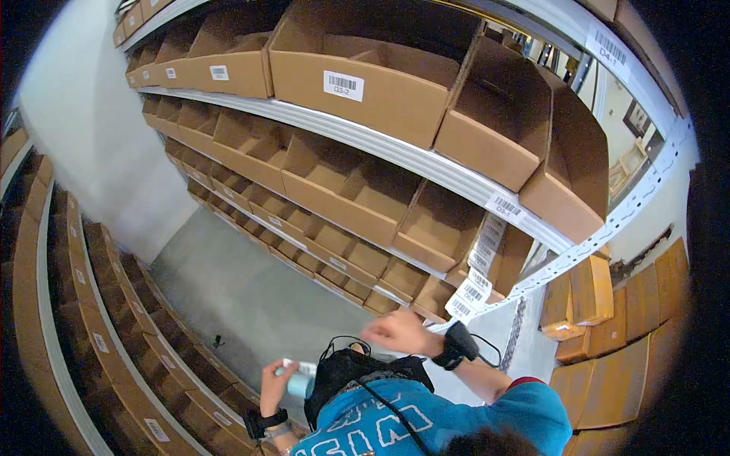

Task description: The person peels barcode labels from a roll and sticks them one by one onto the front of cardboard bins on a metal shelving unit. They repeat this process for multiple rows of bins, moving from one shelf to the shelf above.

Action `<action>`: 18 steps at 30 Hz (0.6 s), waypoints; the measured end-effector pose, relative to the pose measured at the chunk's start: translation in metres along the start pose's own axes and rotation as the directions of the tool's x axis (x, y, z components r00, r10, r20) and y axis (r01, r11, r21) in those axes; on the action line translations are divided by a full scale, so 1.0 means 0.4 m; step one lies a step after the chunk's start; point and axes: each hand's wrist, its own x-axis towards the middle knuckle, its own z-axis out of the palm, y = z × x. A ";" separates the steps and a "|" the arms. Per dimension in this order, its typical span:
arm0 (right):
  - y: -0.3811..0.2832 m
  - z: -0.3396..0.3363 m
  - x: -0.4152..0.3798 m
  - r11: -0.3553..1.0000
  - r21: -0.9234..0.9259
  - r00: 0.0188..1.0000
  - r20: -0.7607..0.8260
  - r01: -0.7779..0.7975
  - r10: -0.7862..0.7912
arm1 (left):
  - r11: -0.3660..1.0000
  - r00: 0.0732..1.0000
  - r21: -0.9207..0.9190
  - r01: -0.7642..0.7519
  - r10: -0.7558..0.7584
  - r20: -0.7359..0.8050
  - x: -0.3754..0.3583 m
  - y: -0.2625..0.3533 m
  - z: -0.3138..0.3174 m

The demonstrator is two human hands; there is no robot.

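Note:
My left hand (272, 389) is low in the view, left of my body, with its fingers wrapped around a light blue roll (299, 384). A small white piece (289, 365) shows at the top of that hand. In front of my chest is my right hand (399, 332), its fingers curled in. Whether anything is between those fingers I cannot make out. A strip of white barcode labels (477, 280) hangs down the near end of the shelf rack, to the right of my right hand and apart from it.
Cardboard bins (357, 99) line the rack ahead, with a white metal upright (593, 242) at its near end. Another rack of bins (99, 342) runs along the left. Between them lies a grey floor (243, 281). Stacked cartons (608, 357) stand at right.

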 end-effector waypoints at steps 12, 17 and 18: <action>-0.152 0.190 0.122 0.956 0.115 0.922 0.315 -0.271 0.223 | 0.892 0.966 -0.416 -0.180 0.080 -0.246 0.038 0.111 0.101; -0.087 0.249 0.126 0.853 0.493 0.979 0.182 -0.174 0.095 | 0.782 0.966 -0.601 -0.167 0.009 -0.257 0.018 0.123 0.101; -0.115 0.229 0.123 0.852 0.489 0.977 0.187 -0.187 0.107 | 0.736 0.970 -0.665 -0.126 -0.051 -0.240 0.013 0.116 0.105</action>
